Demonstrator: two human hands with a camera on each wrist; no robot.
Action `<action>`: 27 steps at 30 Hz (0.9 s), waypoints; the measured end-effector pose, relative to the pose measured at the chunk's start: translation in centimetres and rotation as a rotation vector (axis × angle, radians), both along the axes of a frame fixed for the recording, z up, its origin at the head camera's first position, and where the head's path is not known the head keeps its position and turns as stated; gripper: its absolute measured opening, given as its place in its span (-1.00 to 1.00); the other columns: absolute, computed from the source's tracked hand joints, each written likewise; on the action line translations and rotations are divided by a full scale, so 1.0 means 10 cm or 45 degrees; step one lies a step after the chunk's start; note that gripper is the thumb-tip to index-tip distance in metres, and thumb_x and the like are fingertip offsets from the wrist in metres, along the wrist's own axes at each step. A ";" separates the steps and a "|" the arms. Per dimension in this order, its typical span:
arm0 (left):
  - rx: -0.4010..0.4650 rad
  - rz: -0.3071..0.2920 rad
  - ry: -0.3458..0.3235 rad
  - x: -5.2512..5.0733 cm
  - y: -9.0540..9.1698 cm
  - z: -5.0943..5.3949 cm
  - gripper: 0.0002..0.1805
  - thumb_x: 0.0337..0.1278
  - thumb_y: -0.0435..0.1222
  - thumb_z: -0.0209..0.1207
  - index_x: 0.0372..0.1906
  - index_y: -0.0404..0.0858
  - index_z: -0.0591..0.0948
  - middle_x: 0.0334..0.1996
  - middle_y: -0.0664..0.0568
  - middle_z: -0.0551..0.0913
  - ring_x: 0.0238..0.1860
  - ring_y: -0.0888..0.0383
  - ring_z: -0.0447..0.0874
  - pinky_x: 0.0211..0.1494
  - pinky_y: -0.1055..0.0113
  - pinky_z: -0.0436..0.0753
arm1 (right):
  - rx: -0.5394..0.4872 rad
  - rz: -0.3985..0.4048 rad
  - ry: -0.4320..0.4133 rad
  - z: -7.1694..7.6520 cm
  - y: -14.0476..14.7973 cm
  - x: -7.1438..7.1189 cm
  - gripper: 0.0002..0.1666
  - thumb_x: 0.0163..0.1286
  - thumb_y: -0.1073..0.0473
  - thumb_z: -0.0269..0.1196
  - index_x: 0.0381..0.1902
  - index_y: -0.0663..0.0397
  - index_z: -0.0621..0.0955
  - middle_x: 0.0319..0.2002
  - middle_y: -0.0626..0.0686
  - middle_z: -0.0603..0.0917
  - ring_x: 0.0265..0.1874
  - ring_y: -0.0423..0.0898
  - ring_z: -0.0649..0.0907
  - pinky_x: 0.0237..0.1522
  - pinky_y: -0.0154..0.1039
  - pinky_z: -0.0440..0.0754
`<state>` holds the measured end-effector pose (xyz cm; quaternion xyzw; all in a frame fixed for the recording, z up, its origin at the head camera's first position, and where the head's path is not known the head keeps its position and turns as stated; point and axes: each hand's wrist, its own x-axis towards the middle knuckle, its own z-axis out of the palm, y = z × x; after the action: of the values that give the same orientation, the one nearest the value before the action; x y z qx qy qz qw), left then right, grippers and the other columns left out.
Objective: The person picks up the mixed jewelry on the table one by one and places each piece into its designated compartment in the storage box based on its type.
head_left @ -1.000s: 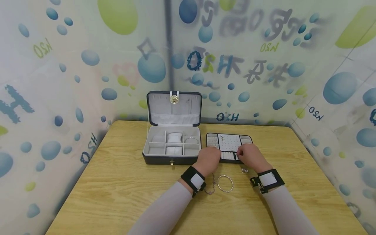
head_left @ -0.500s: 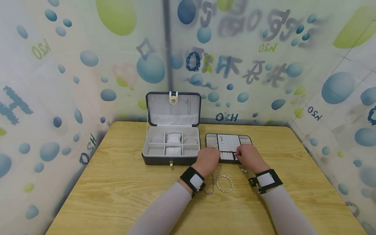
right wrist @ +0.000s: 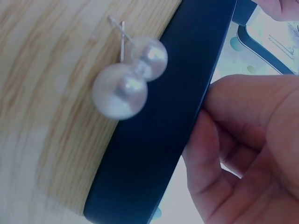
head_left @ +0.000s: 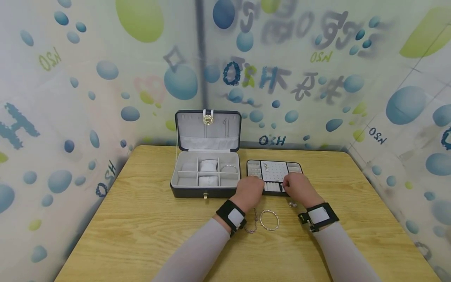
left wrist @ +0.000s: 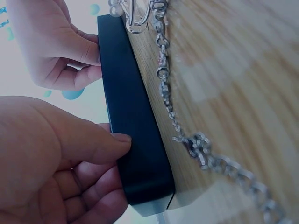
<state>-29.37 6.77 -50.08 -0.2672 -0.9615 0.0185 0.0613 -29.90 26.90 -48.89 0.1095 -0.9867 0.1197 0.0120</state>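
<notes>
A shallow jewelry tray (head_left: 275,171) lies on the table with a white earring panel, side slots and ring rolls along its front. My left hand (head_left: 249,192) grips its front left side, the thumb on the dark outer wall (left wrist: 135,112) and the fingers curled over the edge. At the front right, my right hand (head_left: 301,188) is bent over the ring rolls, beside a dark gap in them. Its fingertips go behind the wall, so anything between them is hidden. Two pearl stud earrings (right wrist: 120,91) lie on the table before the tray, below the right hand.
Left of the tray stands an open jewelry box (head_left: 206,192) with cushions, a bangle inside and necklaces hanging in its lid. A chain bracelet (head_left: 255,224) and a silvery bangle (head_left: 269,220) lie on the table between my forearms. A patterned wall (head_left: 299,129) borders the table behind.
The head view shifted slightly early on. Both hands stay at the same places on the tray, and the jewelry on the table has not moved.
</notes>
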 end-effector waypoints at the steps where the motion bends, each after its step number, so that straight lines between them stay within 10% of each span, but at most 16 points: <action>1: 0.000 -0.001 0.000 0.00 0.00 0.00 -0.86 0.41 -0.28 0.29 -0.29 -0.08 0.81 -0.42 0.08 0.73 -0.40 0.16 0.70 -0.57 0.21 0.63 | -0.001 -0.003 -0.004 0.00 0.00 0.00 -0.76 0.33 0.40 0.32 -0.53 0.08 0.66 -0.46 0.01 0.64 -0.44 -0.09 0.56 -0.31 -0.15 0.57; 27: -0.001 0.004 -0.018 -0.02 0.00 -0.01 -0.84 0.41 -0.30 0.29 -0.30 -0.08 0.81 -0.43 0.09 0.72 -0.43 0.17 0.68 -0.60 0.22 0.62 | -0.065 0.074 -0.097 0.09 0.07 0.01 -0.88 0.40 0.40 0.35 -0.28 0.16 0.80 -0.23 0.11 0.81 -0.25 -0.05 0.69 -0.04 0.04 0.73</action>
<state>-29.54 6.79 -50.18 -0.2660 -0.9623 0.0170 0.0544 -29.80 27.63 -47.95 0.1331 -0.9795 0.1493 -0.0262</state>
